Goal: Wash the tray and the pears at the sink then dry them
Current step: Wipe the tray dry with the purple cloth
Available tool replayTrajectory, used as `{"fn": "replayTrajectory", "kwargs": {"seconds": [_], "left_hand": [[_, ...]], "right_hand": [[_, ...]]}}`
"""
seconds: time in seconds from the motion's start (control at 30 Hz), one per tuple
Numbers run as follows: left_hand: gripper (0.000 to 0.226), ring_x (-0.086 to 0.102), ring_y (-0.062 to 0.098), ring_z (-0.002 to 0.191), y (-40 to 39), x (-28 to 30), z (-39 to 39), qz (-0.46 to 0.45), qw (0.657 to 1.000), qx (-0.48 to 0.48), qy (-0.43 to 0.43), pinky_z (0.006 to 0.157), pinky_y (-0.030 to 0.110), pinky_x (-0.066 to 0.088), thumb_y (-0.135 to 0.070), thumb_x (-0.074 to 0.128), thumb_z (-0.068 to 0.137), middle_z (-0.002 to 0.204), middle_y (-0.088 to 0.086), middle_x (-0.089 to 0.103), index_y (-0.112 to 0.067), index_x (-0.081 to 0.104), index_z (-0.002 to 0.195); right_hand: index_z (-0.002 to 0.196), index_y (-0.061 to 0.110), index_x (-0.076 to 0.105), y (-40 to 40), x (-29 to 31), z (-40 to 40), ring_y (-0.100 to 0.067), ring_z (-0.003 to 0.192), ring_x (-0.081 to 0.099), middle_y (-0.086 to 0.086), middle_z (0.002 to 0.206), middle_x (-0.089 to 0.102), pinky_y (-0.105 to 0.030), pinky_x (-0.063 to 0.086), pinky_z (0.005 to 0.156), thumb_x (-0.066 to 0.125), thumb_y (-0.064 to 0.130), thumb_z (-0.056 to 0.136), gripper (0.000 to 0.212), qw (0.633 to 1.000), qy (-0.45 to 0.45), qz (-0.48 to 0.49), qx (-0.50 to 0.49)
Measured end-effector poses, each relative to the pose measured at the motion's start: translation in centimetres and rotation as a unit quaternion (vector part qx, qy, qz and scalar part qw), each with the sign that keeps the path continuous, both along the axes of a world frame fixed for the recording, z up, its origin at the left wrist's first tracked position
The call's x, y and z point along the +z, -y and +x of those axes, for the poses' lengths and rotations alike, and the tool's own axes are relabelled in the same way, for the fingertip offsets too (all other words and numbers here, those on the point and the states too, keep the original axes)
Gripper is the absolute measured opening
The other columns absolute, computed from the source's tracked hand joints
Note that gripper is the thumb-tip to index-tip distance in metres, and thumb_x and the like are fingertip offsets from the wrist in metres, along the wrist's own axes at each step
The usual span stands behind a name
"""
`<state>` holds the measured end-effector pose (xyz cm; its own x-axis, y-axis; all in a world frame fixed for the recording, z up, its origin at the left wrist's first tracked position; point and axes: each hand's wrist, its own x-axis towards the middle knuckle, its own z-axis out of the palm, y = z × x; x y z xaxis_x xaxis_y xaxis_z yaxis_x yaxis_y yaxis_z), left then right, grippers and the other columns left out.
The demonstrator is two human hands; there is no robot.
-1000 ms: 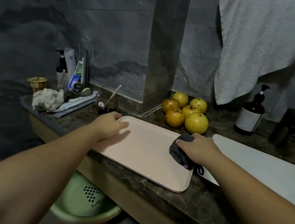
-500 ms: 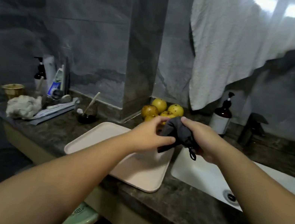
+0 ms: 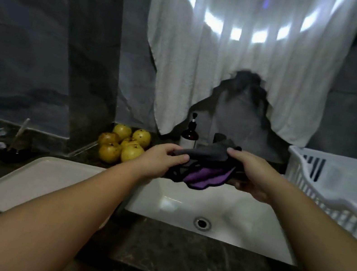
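Observation:
Over the back of the white sink [image 3: 225, 215] both my hands hold a grey and purple cloth [image 3: 205, 166] stretched between them. My left hand [image 3: 161, 161] pinches its left edge and my right hand [image 3: 249, 172] grips its right side. The pale tray [image 3: 28, 183] lies flat on the dark counter left of the sink, partly hidden by my left forearm. Several yellow pears [image 3: 123, 146] sit in a heap on the counter behind the tray, against the wall.
A brown pump bottle [image 3: 189, 135] stands behind the sink, with a dark tap partly hidden by the cloth. A white slatted basket [image 3: 334, 191] stands right of the sink. A white towel [image 3: 247, 52] hangs above. Toiletries and a small cup [image 3: 13, 149] crowd the far left counter.
My hands left the tray and lifted the cloth over the sink, where they now spread it open. The view swung right, bringing the drain and the white basket into sight.

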<state>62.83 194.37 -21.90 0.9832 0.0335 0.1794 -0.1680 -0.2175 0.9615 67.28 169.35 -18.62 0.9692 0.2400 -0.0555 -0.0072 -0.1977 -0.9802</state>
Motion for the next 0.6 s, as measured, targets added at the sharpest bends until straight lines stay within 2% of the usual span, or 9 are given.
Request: {"fn": "replayTrajectory", "kwargs": {"seconds": [0.07,0.13,0.2,0.3,0.37,0.43,0.53,0.6], "left_hand": [[0.009,0.07,0.022,0.095,1.6,-0.3,0.5,0.052,0.999,-0.005,-0.006,0.078,0.032,0.058,-0.015,0.068,0.1,0.103,0.007,0.074,-0.021,0.07,0.106],[0.018,0.069,0.009,0.099,3.8,-0.4,0.5,0.097,0.994,0.007,0.042,0.087,0.025,0.055,-0.017,0.071,0.098,0.11,-0.004,0.072,-0.029,0.067,0.111],[0.028,0.067,-0.003,0.103,6.0,-0.3,-0.3,0.077,0.992,-0.02,0.1,0.09,0.019,0.055,-0.03,0.079,0.092,0.114,-0.013,0.07,-0.036,0.065,0.115],[0.04,0.067,-0.005,0.103,9.0,-0.3,-0.8,0.109,0.985,-0.057,0.122,0.088,0.017,0.056,-0.049,0.085,0.08,0.114,-0.014,0.071,-0.04,0.065,0.114],[0.031,0.069,-0.002,0.098,9.8,-0.2,-0.4,0.122,0.985,-0.033,0.117,0.087,0.023,0.057,-0.042,0.082,0.086,0.108,-0.014,0.072,-0.037,0.065,0.111],[0.02,0.073,0.009,0.096,9.5,0.1,0.1,0.087,0.991,-0.015,0.096,0.088,0.033,0.06,-0.031,0.077,0.093,0.105,-0.006,0.074,-0.028,0.067,0.109],[0.025,0.076,0.027,0.097,7.9,0.5,0.7,0.015,0.998,-0.034,0.045,0.088,0.043,0.062,-0.02,0.08,0.09,0.105,0.012,0.076,-0.013,0.066,0.108],[0.03,0.076,0.029,0.088,6.7,0.7,1.0,-0.024,0.998,-0.061,0.017,0.077,0.039,0.063,-0.023,0.087,0.084,0.096,0.013,0.077,-0.011,0.065,0.1]], "right_hand": [[0.11,0.022,0.073,1.4,0.1,0.3,-0.022,0.083,0.078,-0.005,0.097,0.079,-0.036,0.057,0.071,0.073,0.055,0.086,0.041,0.998,-0.033,0.045,0.003],[0.114,0.017,0.072,1.9,0.2,0.2,-0.025,0.091,0.077,-0.008,0.102,0.079,-0.04,0.062,0.077,0.073,0.054,0.088,0.045,0.993,-0.051,0.101,0.013],[0.114,0.013,0.07,1.7,0.3,0.2,-0.027,0.091,0.077,-0.01,0.102,0.078,-0.041,0.062,0.075,0.071,0.054,0.09,0.047,0.99,-0.047,0.132,0.022],[0.111,0.01,0.069,1.4,0.0,0.3,-0.032,0.093,0.076,-0.015,0.1,0.078,-0.048,0.062,0.081,0.073,0.058,0.086,0.055,0.99,-0.032,0.139,0.017],[0.11,0.011,0.071,1.6,-0.2,0.2,-0.031,0.095,0.076,-0.015,0.103,0.077,-0.044,0.062,0.081,0.077,0.052,0.084,0.049,0.989,-0.023,0.139,0.039],[0.113,0.011,0.071,2.2,-0.4,0.3,-0.026,0.096,0.076,-0.013,0.108,0.077,-0.037,0.061,0.078,0.081,0.034,0.083,0.039,0.988,-0.011,0.14,0.068],[0.122,0.013,0.067,3.4,-0.6,1.0,-0.028,0.102,0.074,-0.013,0.114,0.075,-0.036,0.06,0.078,0.08,0.007,0.084,0.041,0.986,-0.001,0.145,0.078],[0.127,0.016,0.064,3.8,-0.5,1.4,-0.029,0.103,0.074,-0.013,0.115,0.075,-0.036,0.061,0.076,0.076,0.001,0.085,0.046,0.985,-0.007,0.152,0.082]]}}
